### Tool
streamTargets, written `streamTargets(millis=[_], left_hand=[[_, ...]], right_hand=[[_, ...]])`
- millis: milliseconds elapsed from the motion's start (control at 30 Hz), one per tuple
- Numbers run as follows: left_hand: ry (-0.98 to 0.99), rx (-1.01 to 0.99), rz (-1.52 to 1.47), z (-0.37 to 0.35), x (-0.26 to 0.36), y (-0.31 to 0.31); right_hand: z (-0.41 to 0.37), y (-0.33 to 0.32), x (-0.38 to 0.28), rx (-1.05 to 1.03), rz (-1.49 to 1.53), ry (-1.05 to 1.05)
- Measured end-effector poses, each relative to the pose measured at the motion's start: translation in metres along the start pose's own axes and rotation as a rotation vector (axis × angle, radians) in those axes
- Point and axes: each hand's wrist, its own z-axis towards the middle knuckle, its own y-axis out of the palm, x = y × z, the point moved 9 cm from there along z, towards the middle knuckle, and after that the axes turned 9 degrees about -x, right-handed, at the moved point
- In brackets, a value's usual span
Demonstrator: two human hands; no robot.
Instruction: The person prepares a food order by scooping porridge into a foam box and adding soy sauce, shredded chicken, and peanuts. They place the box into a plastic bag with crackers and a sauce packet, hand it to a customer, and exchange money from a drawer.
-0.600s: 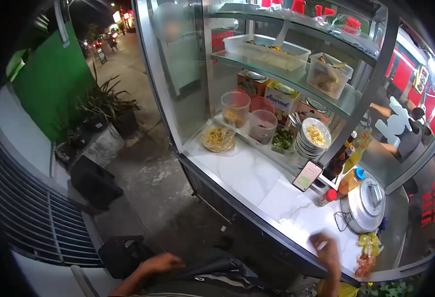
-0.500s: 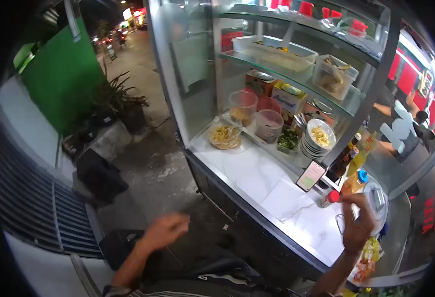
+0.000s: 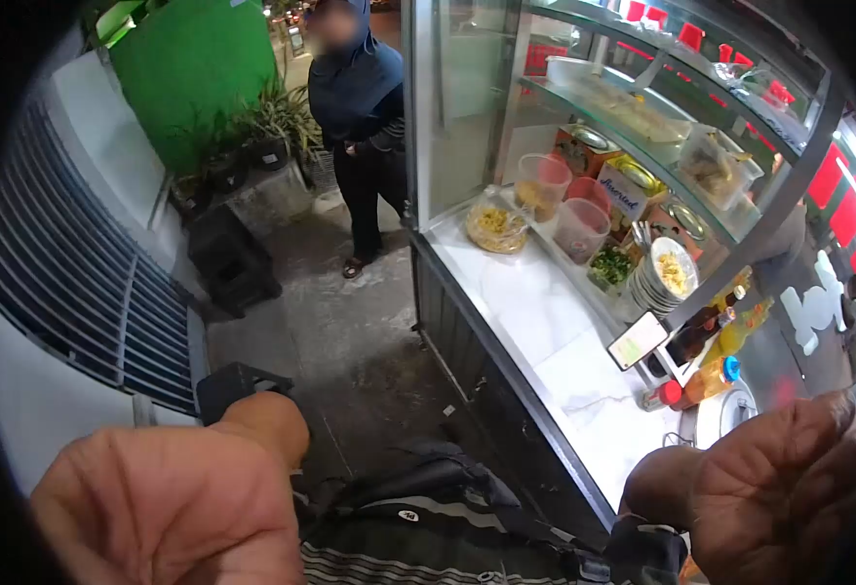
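Observation:
My left hand (image 3: 170, 507) is raised close to the camera at the lower left, palm toward me. Its fingers are cut off or hidden, and nothing held shows. At the lower right my right hand (image 3: 789, 487) is also near the camera, loosely cupped with fingers partly bent and blurred, and no object visible in it. Beyond this hand, on the white stall counter (image 3: 506, 302), are a red-capped jar (image 3: 660, 395), a blue-capped bottle (image 3: 709, 380) and a propped phone (image 3: 640, 340).
A glass food cabinet holds stacked plates (image 3: 657, 283), chopped greens (image 3: 610, 265), plastic tubs (image 3: 582, 230) and a bag of yellowish food (image 3: 495, 229). A person (image 3: 360, 127) stands beyond the cart's left end. Black stools (image 3: 230, 258) and a barred window (image 3: 67, 234) line the left side.
Both my hands have come up much closer to the camera. The view has shifted, so the cart sits farther right. A person now stands by the cart's far end.

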Motion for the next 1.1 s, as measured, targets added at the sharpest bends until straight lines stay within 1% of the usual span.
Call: streamTargets(millis=[33,67,100,133,167,200,233,267,300,367,400,433,467,500,533,567,600,633,667,700,733,767,800,833,867,933,967,1033,1067,1100], left_hand=[[-0.064,-0.033,0.019,-0.002,-0.006,0.007],[-0.156,-0.077,0.042,-0.003,-0.015,0.015],[-0.283,-0.142,0.079,-0.01,-0.027,0.024],[-0.458,-0.231,0.136,-0.021,-0.046,0.036],[-0.658,-0.335,0.187,-0.047,-0.066,0.042],[-0.814,-0.414,0.203,-0.078,-0.083,0.047],[-0.901,-0.498,0.164,-0.126,-0.093,0.042],[-0.874,-0.596,0.061,-0.158,-0.097,0.05],[-0.979,-0.697,0.088,-0.196,-0.09,0.052],[-1.176,-0.884,-0.018,-0.27,-0.069,0.06],[-1.173,-0.879,-0.037,-0.286,-0.064,0.06],[-1.205,-0.976,-0.136,-0.311,-0.052,0.067],[-1.233,-1.078,-0.286,-0.338,-0.039,0.079],[-1.265,-1.217,-0.335,-0.363,-0.039,0.087],[-1.322,-1.235,-0.327,-0.377,-0.043,0.088],[-1.285,-1.193,-0.335,-0.392,-0.052,0.088],[-1.397,-1.22,-0.301,-0.403,-0.068,0.09],[-1.427,-1.188,-0.246,-0.417,-0.082,0.088],[-1.457,-1.18,-0.288,-0.436,-0.091,0.09],[-1.491,-1.175,-0.317,-0.455,-0.102,0.091],[-1.473,-1.188,-0.353,-0.465,-0.11,0.096],[-1.52,-1.223,-0.414,-0.475,-0.114,0.104],[-1.562,-1.246,-0.472,-0.484,-0.124,0.108],[-1.547,-1.238,-0.485,-0.495,-0.133,0.11],[-1.534,-1.257,-0.533,-0.505,-0.135,0.112],[-1.515,-1.317,-0.583,-0.526,-0.138,0.112],[-1.509,-1.321,-0.601,-0.534,-0.142,0.111],[-1.57,-1.344,-0.635,-0.55,-0.147,0.11],[-1.62,-1.357,-0.636,-0.557,-0.15,0.111],[-1.61,-1.355,-0.641,-0.562,-0.151,0.112]], right_hand=[[-0.013,-0.005,0.018,0.099,0.296,0.156],[-0.035,-0.006,0.045,0.271,0.763,0.377],[-0.051,0.001,0.064,0.351,0.962,0.489],[-0.034,-0.002,0.055,0.196,0.289,0.171],[-0.035,0.028,0.048,0.032,-0.381,-0.145],[-0.061,0.021,0.085,0.102,-0.202,0.137],[-0.098,0.016,0.118,0.158,-0.018,0.411],[-0.135,0.021,0.143,0.205,0.157,0.627],[-0.175,0.024,0.16,0.196,0.187,0.847],[-0.246,0.035,0.175,0.067,0.288,1.149],[-0.274,0.042,0.178,0.032,0.366,1.235],[-0.306,0.045,0.179,0.025,0.436,1.342],[-0.33,0.043,0.18,-0.074,0.357,1.405],[-0.347,0.037,0.181,-0.14,0.271,1.489],[-0.359,0.027,0.182,-0.125,0.177,1.56],[-0.362,0.015,0.188,-0.06,0.134,1.525],[-0.356,0.0,0.197,-0.057,0.012,1.463],[-0.353,-0.016,0.209,-0.106,-0.234,1.53],[-0.36,-0.029,0.225,-0.057,-0.359,1.352],[-0.356,-0.036,0.238,-0.01,-0.423,1.364],[-0.348,-0.042,0.25,-0.002,-0.607,1.189],[-0.351,-0.049,0.267,0.039,-0.654,1.128],[-0.36,-0.051,0.286,0.036,-0.739,1.112],[-0.369,-0.052,0.305,0.023,-0.833,1.082],[-0.375,-0.054,0.32,0.024,-0.845,1.084],[-0.376,-0.046,0.34,-0.159,-1.089,0.972],[-0.384,-0.045,0.349,-0.154,-1.1,0.982],[-0.397,-0.042,0.364,-0.236,-1.185,1.02],[-0.4,-0.043,0.367,-0.243,-1.193,1.01],[-0.404,-0.043,0.367,-0.268,-1.226,1.051]])
